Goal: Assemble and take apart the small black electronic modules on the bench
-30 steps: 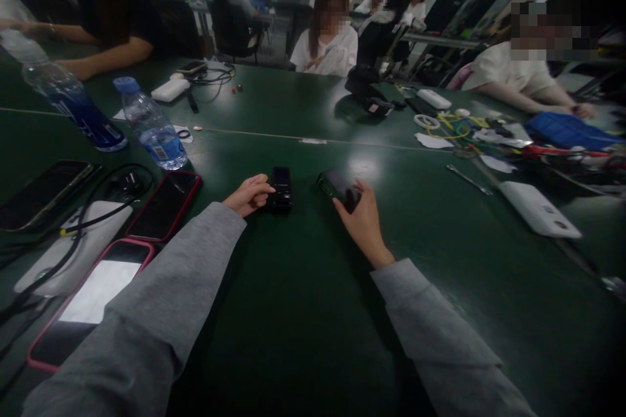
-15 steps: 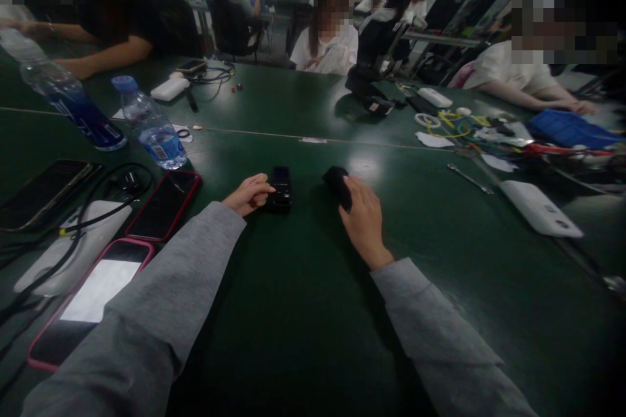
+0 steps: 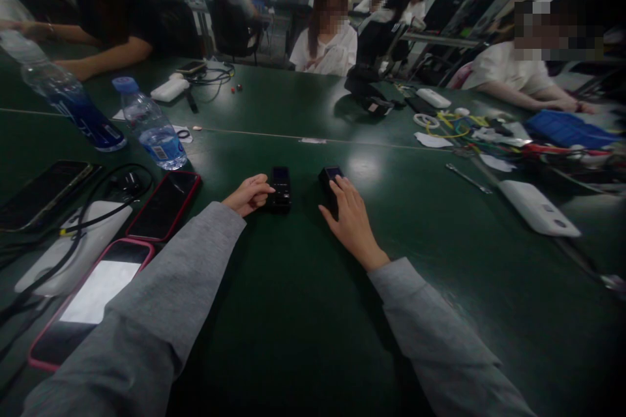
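Two small black handheld devices lie side by side on the dark green table (image 3: 293,313). My left hand (image 3: 248,195) is curled, its fingertips pressed against the left side of the left device (image 3: 281,187), which lies flat with its small screen facing up. My right hand (image 3: 348,220) rests over the right device (image 3: 328,178), fingers laid on its near half and holding it down against the table; only the far end with a small screen shows. Both of my arms are in grey sleeves.
At the left lie a red-cased phone (image 3: 165,204), a pink-cased phone (image 3: 92,293), a white power bank with black cables (image 3: 73,241) and two water bottles (image 3: 151,125). A white power bank (image 3: 538,208), a metal tool (image 3: 468,178) and tangled cables lie at the right. Other people sit across the table.
My right hand held the right device tilted up off the table, then turned it over and laid it flat beside the left device. My left hand has stayed put.
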Available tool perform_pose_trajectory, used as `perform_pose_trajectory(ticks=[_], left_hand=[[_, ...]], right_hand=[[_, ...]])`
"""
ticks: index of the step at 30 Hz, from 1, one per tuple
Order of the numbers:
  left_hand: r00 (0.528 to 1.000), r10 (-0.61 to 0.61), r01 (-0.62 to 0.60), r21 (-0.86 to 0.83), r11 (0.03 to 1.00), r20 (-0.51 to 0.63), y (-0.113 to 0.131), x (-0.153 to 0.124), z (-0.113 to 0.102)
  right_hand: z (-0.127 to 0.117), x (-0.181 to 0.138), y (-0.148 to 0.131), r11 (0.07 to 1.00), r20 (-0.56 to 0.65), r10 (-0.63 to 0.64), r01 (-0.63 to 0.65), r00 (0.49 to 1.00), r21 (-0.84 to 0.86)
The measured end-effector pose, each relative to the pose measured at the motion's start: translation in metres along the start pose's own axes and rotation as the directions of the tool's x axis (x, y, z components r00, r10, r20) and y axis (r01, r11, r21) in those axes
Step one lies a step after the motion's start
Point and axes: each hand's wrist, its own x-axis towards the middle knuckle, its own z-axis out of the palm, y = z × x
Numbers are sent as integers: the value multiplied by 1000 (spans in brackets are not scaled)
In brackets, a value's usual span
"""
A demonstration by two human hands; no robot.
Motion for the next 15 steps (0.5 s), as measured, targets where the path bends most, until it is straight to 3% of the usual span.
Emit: perform_pose_trajectory(ticks=[8, 15], left_hand=[[1000, -12, 12, -2, 1000, -14, 0, 0, 1], [1000, -8, 8, 18, 1000, -15, 0, 0, 1]], right_hand=[[4, -1, 1, 994, -56, 101, -98, 993, 48], [4, -2, 2, 984, -13, 175, -174, 984, 41]])
